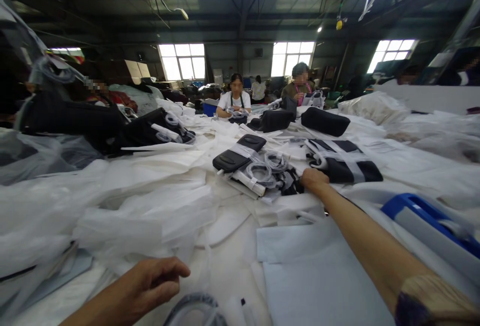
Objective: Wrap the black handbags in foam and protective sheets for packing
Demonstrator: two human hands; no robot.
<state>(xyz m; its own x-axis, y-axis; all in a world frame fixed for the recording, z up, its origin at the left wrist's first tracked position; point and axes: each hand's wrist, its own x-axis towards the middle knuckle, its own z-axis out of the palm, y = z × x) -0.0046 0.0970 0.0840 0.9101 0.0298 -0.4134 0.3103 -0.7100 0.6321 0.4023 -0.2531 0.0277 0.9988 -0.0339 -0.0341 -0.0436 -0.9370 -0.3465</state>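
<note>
My right hand reaches forward, closed at the edge of a small dark bundle in clear wrap; its fingertips are hidden, so what it grips cannot be made out. Beside that bundle lie bagged coiled cables and a flat black case with a pale band around it. Just beyond the hand rests a folded black bag wrapped in clear film. My left hand hovers low over the white sheets, empty, thumb and index finger apart. Below it a coiled cable in plastic shows at the bottom edge.
White plastic and foam sheets heap across the table. A pale blue sheet lies under my right forearm, and a blue-handled object stands at right. Black bags lie farther back. Two people handle items across the table.
</note>
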